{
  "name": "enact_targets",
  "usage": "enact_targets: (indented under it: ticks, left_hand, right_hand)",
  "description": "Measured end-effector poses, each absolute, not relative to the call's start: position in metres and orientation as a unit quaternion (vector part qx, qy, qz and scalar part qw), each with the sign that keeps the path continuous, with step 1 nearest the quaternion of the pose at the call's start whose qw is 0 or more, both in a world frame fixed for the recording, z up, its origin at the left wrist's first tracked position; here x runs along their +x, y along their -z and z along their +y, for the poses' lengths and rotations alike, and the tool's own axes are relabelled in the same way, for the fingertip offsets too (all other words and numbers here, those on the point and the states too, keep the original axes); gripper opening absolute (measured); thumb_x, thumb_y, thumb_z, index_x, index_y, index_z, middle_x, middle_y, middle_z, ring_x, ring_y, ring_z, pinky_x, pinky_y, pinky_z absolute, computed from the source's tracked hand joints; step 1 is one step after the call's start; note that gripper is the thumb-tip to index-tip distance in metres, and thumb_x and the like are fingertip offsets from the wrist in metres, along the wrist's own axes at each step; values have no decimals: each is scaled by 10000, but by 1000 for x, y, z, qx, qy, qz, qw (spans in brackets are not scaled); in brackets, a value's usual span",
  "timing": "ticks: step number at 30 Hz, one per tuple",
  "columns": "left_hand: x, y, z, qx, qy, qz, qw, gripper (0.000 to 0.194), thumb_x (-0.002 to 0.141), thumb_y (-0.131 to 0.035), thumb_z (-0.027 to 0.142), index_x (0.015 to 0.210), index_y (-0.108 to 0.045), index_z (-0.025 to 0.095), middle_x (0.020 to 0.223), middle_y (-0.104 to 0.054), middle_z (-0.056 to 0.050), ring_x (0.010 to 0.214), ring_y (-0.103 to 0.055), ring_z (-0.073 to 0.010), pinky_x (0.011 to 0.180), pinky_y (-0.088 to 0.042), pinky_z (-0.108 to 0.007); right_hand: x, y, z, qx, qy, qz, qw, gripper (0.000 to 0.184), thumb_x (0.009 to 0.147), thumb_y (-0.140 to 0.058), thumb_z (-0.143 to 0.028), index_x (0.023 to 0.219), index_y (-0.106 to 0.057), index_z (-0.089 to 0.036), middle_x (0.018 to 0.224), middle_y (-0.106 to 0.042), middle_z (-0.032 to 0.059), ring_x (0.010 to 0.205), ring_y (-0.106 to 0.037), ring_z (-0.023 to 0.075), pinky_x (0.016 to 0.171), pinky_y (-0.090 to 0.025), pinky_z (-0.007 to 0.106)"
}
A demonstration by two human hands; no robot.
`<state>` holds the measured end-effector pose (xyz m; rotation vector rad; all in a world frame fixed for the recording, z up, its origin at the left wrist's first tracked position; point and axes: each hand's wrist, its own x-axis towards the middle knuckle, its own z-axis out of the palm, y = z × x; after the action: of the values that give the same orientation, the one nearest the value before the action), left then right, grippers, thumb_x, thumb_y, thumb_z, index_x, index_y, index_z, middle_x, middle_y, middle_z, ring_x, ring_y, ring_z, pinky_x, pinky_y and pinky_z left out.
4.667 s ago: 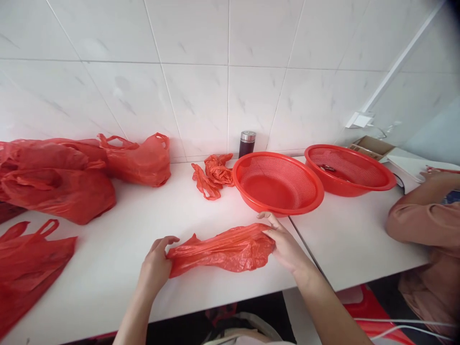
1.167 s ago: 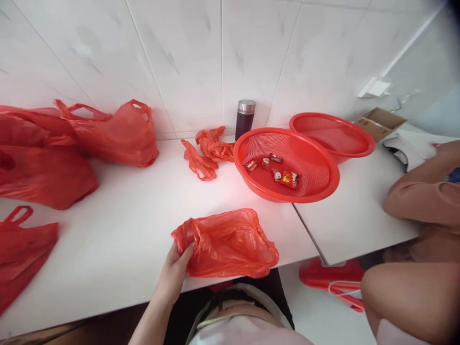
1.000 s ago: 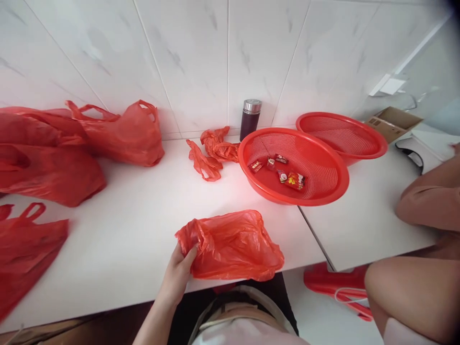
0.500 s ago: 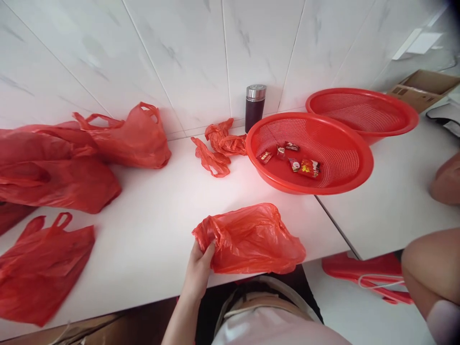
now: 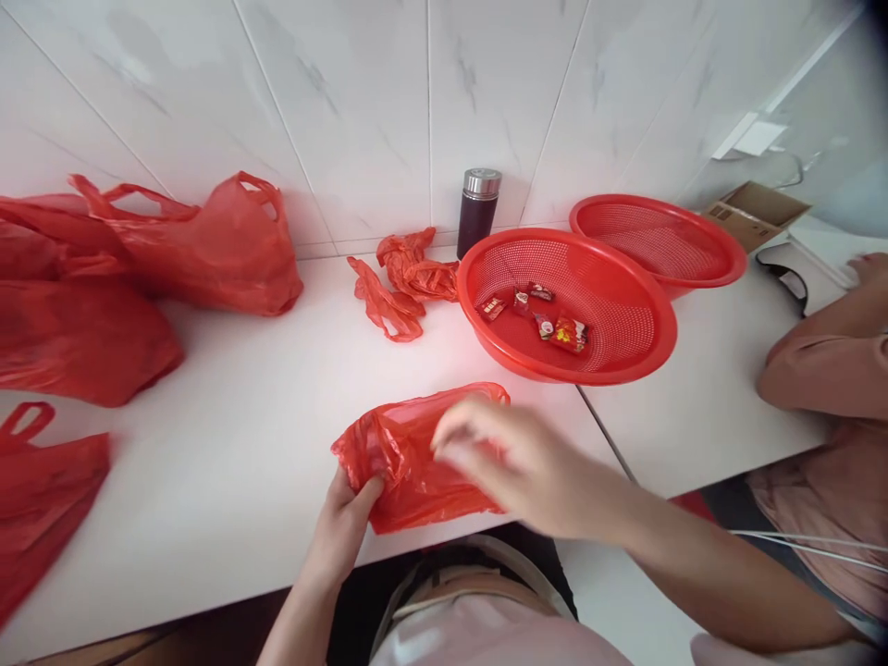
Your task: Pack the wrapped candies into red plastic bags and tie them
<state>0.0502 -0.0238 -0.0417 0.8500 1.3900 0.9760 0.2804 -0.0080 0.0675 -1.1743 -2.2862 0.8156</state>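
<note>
A thin red plastic bag [image 5: 409, 430] lies spread on the white table, near its front edge. My left hand [image 5: 345, 520] grips the bag's left end, thumb on top. Over the right part of the bag is my right hand [image 5: 517, 458], its fingers curled and smeared by motion, so whether anything is between them does not show. Behind the bag stands a red perforated basket [image 5: 642, 342]. Several small wrapped sweets [image 5: 570, 335] are in the bottom of it.
Filled red plastic bags [image 5: 228, 245] crowd the left side. Crumpled red bags [image 5: 409, 268] lie beside a dark thermos [image 5: 478, 213] by the wall. Behind the near basket are a second basket [image 5: 728, 268] and a cardboard box [image 5: 759, 213]. Another person's arm [image 5: 811, 370] rests at right.
My right hand has come in from the right and is now over the bag. The left hand keeps its hold on the bag. The view has shifted somewhat to the right.
</note>
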Motion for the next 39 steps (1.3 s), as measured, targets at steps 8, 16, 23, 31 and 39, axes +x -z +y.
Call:
enact_targets:
  ticks: [8,16,23,31,39]
  left_hand:
    - [9,39,-2,438,-378,655,486,95,725,-601,271,680,-569,194,662,-582,8,647,-528,-164,607,-415,-262]
    - [20,28,11,530,-303,701,369,647,766,-593,489,1363,-444,287,1263,-559,-84,961,-590,-273,705,-519,-355]
    - [35,33,0,626,-375,648,218,475,804,-588,470,1244,-561,295,1461,-347,-85,1203,-497,-314,933,-491,-489]
    - [38,46,-5,693,-278,614,257,340,897,-442,447,1123,-674,341,1410,-456,-28,1235,-512,-274,942,-487,-438]
    - [39,34,-1,684,-266,610,300,521,892,-465,373,1402,-435,272,1470,-431,-50,1320,-452,-227,1075,-394,-354]
  right_hand:
    - [283,7,15,-501,-160,-849,-58,683,708,-767,-308,1343,-527,-238,1375,-466,161,1178,-480,400,967,-393,559]
    - [323,-77,43,-401,-363,-836,93,442,869,-608,-451,1291,-570,-324,1367,-550,19,1215,-539,221,994,-441,347]
    - [374,-82,169,-634,-153,-758,-15,633,876,-571,-477,1453,-358,-327,1445,-416,108,1230,-514,285,986,-429,410]
    - [373,-28,207,-614,-132,-772,-102,553,745,-719,-358,1280,-580,-344,1320,-520,110,1094,-587,346,901,-439,441]
    - [372,-89,178,-565,-155,-810,25,437,846,-560,-173,1276,-543,-246,1202,-580,87,1008,-584,207,850,-459,310]
